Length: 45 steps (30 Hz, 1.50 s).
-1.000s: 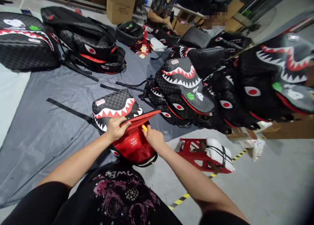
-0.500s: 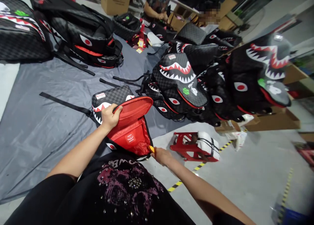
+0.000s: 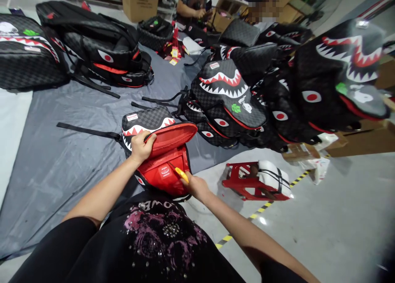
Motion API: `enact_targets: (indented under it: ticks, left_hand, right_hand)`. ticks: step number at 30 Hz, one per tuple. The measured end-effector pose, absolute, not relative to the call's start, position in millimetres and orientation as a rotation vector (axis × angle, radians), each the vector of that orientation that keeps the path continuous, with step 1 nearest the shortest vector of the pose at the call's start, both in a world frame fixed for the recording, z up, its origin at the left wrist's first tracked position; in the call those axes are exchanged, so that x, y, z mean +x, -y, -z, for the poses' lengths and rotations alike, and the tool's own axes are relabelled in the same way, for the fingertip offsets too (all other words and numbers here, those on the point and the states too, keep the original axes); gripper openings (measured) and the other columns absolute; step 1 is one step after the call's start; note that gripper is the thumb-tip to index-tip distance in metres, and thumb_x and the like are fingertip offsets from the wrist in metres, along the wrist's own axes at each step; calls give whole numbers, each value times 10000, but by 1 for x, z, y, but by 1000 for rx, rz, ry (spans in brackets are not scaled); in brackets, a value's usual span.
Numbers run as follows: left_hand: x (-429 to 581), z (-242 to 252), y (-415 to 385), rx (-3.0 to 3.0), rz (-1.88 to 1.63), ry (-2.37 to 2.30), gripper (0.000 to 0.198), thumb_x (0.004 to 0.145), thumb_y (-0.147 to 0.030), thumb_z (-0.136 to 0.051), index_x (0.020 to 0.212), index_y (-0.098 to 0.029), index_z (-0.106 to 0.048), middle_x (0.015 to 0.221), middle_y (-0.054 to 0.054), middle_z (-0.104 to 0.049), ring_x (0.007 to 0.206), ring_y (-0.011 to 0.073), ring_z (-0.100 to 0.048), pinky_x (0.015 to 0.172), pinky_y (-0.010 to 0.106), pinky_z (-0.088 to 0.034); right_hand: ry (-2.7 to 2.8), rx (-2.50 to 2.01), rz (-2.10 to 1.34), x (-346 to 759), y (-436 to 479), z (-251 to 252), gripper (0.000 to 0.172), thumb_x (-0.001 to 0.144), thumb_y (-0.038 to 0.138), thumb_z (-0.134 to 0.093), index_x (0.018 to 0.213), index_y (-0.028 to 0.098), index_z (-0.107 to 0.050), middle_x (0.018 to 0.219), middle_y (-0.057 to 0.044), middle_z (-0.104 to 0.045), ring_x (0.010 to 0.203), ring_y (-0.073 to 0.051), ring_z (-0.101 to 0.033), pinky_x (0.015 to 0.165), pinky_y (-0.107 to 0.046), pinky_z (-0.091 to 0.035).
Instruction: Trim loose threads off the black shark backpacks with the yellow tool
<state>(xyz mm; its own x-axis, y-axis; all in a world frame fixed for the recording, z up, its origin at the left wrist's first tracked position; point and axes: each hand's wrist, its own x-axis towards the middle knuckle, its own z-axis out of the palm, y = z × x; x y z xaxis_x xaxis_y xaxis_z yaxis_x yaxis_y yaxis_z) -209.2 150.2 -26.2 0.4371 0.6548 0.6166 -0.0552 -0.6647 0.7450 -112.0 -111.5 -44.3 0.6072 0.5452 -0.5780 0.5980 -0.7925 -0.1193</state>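
A black checkered backpack (image 3: 148,117) with a shark-mouth print lies at the near edge of the grey-covered table, its front unzipped. My left hand (image 3: 142,147) is closed on the edge of the opened flap (image 3: 175,135) and folds it back, so the red lining (image 3: 166,176) shows. In my right hand (image 3: 197,187), closed, are yellow-handled thread snips (image 3: 181,174). Their thin dark tip points up and left, over the red lining beside a pale printed logo. The lower edge of the bag is partly hidden by my shirt.
Several shark-print backpacks (image 3: 228,89) are piled to the right, with more bags (image 3: 105,48) at the back left. A red stool (image 3: 243,182) with a white cushion stands on the floor at right. Another person's hands (image 3: 202,13) are at the far side, near cardboard boxes (image 3: 140,3).
My right hand has moved from the bag's right edge up and inward, bringing the snips over the red lining. My left hand still grips the flap. The view has shifted slightly.
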Motion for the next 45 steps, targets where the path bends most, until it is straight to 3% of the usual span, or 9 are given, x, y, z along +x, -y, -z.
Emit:
enact_targets:
  ticks: [2, 5, 12, 16, 22, 28, 31, 38, 45]
  left_hand:
    - [-208, 24, -146, 1986, -1255, -471, 436, 926, -492, -508, 602, -202, -494, 516, -32, -439, 463, 104, -403, 509, 249, -307]
    - [-208, 24, -143, 2004, -1246, -432, 415, 930, -465, -523, 612, -197, -522, 517, -35, -471, 459, 99, -427, 509, 242, -321]
    - [-218, 27, -155, 2003, -1317, -603, 434, 922, -521, -502, 631, -199, -529, 526, -31, -475, 492, 113, -448, 528, 247, -349]
    - [-220, 29, -162, 2006, -1302, -653, 436, 921, -529, -483, 632, -205, -510, 543, -27, -466, 518, 118, -434, 537, 254, -345]
    - [-212, 28, -165, 2019, -1292, -594, 430, 929, -520, -475, 630, -211, -483, 559, -25, -453, 534, 122, -429, 545, 259, -339]
    - [-207, 25, -167, 2019, -1319, -520, 443, 928, -522, -493, 618, -206, -481, 536, -36, -422, 495, 109, -395, 523, 257, -315]
    - [-207, 24, -166, 2039, -1315, -503, 458, 924, -534, -492, 604, -206, -477, 519, -41, -394, 477, 107, -366, 516, 262, -304]
    - [-203, 27, -174, 2033, -1294, -505, 396, 926, -486, -522, 654, -198, -517, 593, -20, -502, 557, 121, -463, 576, 259, -363]
    - [-224, 14, -147, 2138, -1431, -415, 189, 929, -347, -552, 989, -183, -625, 965, 72, -694, 913, 199, -629, 852, 338, -471]
  right_hand:
    - [-1081, 2709, 818, -115, 90, 64, 407, 954, 328, -546, 1291, 100, -552, 1085, -208, -695, 1040, -311, -671, 907, -384, -486]
    - [-1246, 2699, 716, -123, 51, 95, 443, 911, 276, -610, 1318, 123, -529, 1198, -173, -662, 1170, -273, -610, 1016, -322, -414]
    - [-924, 2890, 537, -113, 23, 132, 437, 1043, 274, -310, 1389, 13, -370, 1099, -260, -663, 1009, -286, -686, 818, -339, -493]
    - [-1170, 2846, 581, -111, 37, 138, 485, 992, 336, -496, 1418, 122, -405, 1150, -181, -678, 1076, -248, -661, 893, -282, -464]
    - [-1236, 2811, 587, -110, 41, 136, 523, 1016, 366, -429, 1474, 131, -335, 1198, -177, -665, 1054, -262, -673, 851, -293, -477]
    - [-1249, 2739, 631, -108, 47, 129, 448, 1037, 314, -356, 1438, 115, -376, 1127, -188, -694, 1041, -268, -681, 844, -310, -476]
    - [-1357, 2663, 689, -110, 51, 125, 433, 999, 328, -479, 1396, 159, -440, 1141, -151, -702, 1074, -260, -672, 864, -283, -463]
    - [-1352, 2573, 721, -94, 57, 85, 422, 1010, 373, -470, 1385, 180, -459, 1162, -145, -697, 1062, -276, -674, 877, -308, -459]
    - [-1148, 2515, 800, -51, 33, 11, 541, 962, 591, -485, 1212, 131, -621, 1145, -187, -683, 1049, -307, -654, 840, -337, -487]
